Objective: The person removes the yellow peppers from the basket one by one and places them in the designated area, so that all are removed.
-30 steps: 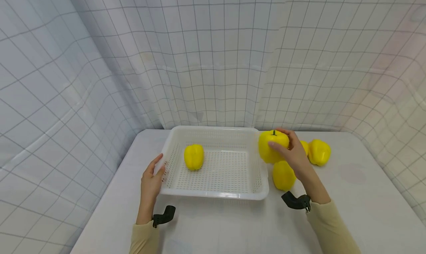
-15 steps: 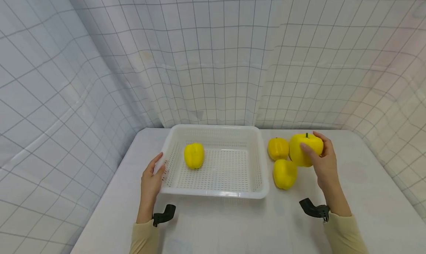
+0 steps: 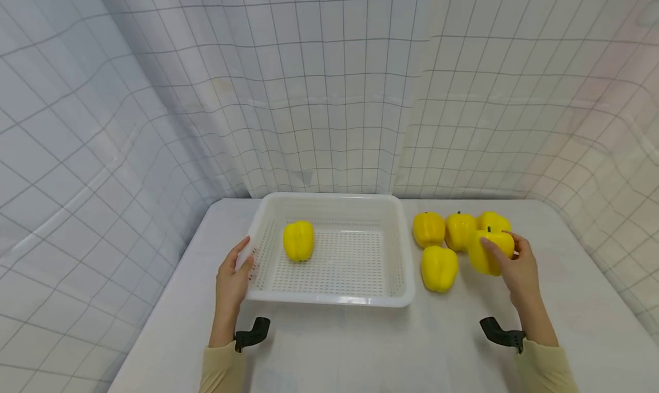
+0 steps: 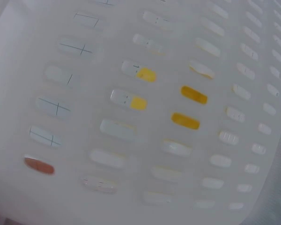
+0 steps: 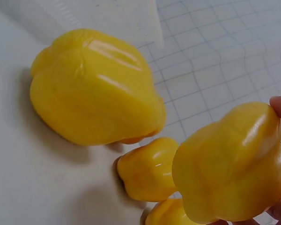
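Note:
A yellow bell pepper is in my right hand, with the thumb on its near left side and fingers at its right. Several more yellow bell peppers stand close by: one nearest the basket's front right, and a row behind it. In the right wrist view, the held pepper is at the lower right. My left hand grips the left side of the white plastic basket, thumb at the rim. One yellow bell pepper lies inside, towards the left.
A white covered table carries everything. Grid-patterned curtains hang behind it and at both sides. Each wrist wears a black camera mount. In the left wrist view, the basket's slotted wall fills most of the picture.
My right hand has carried the pepper right from beside the basket's right rim, then nearer to me and lower, uncovering the peppers behind. My left hand stays on the basket.

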A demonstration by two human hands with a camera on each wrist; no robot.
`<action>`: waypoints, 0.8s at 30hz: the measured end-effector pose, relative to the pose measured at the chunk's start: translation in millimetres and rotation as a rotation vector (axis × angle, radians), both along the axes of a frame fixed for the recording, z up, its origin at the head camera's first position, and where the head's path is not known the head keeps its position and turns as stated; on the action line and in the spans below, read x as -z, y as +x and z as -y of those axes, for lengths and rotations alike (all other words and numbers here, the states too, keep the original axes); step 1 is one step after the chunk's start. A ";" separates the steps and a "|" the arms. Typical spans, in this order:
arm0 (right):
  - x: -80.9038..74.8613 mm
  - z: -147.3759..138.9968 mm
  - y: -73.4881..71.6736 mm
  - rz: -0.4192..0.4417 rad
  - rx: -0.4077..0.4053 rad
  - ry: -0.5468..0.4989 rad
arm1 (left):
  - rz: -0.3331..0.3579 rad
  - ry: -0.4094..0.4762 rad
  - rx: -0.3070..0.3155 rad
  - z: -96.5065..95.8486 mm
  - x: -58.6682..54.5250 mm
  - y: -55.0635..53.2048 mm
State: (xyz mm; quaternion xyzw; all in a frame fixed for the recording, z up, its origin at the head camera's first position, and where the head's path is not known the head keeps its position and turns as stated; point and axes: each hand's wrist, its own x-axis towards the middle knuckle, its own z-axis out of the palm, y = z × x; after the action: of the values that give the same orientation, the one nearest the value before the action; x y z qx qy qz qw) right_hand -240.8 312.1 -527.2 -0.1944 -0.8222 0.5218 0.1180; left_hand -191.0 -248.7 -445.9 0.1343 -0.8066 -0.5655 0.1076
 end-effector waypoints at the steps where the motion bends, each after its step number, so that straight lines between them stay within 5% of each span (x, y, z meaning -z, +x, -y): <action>1: 7.0 -3.9 -1.1 0.025 -0.007 0.019 | 0.001 -0.002 0.001 0.0 -0.1 0.1; 5: 18.4 -7.4 0.1 0.103 -0.049 0.059 | 0.004 0.000 0.002 -0.3 -0.9 0.2; 19: 14.7 3.5 9.2 0.192 -0.214 0.070 | 0.013 0.003 -0.012 -0.5 -2.2 0.2; 24: -13.8 20.9 22.8 0.245 -0.245 0.049 | 0.006 0.012 -0.001 -1.5 -0.4 0.4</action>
State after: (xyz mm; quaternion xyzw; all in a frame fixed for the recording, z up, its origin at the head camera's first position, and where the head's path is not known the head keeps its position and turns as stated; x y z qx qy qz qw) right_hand -218.0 291.3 -513.3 -0.1518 -0.8603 0.4847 -0.0428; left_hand -190.6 -247.2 -445.6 0.1372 -0.8033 -0.5700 0.1048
